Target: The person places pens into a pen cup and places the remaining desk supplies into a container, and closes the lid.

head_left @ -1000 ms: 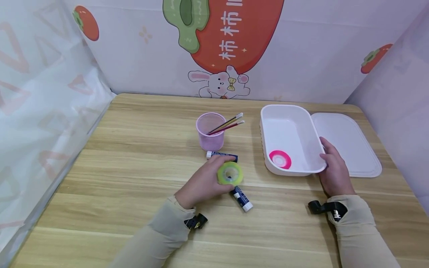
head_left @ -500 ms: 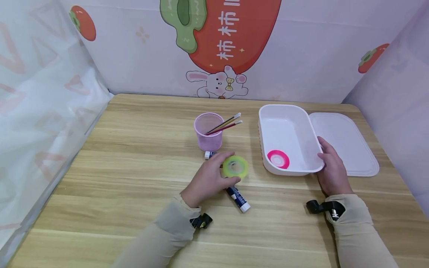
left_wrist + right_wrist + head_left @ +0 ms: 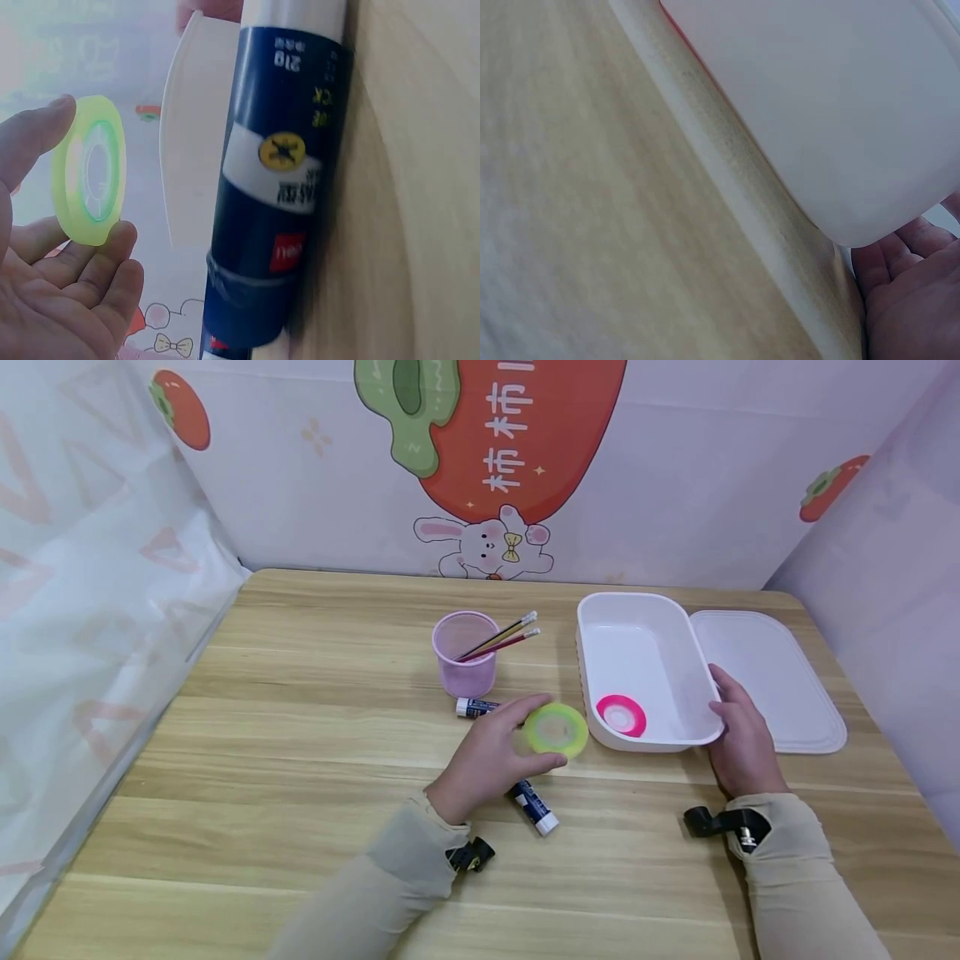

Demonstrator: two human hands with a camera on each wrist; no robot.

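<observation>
My left hand pinches a yellow-green tape roll between thumb and fingers, raised above the table. In the left wrist view the tape roll stands on edge in the fingers. Below that hand lies a dark blue glue stick with a white cap, partly covered by the hand. Another glue stick is behind the fingers. At the right, my right hand grips the near right corner of a white plastic box, thumb at the rim. A pink tape roll lies inside the box.
A purple cup with several pencils leaning in it stands behind the glue sticks. The white lid lies flat to the right of the box. A printed cloth backdrop rises behind the wooden table.
My left hand has lifted the yellow-green tape roll and carried it right, to near the box's left front corner. My right hand stays on the box. The view has shifted slightly.
</observation>
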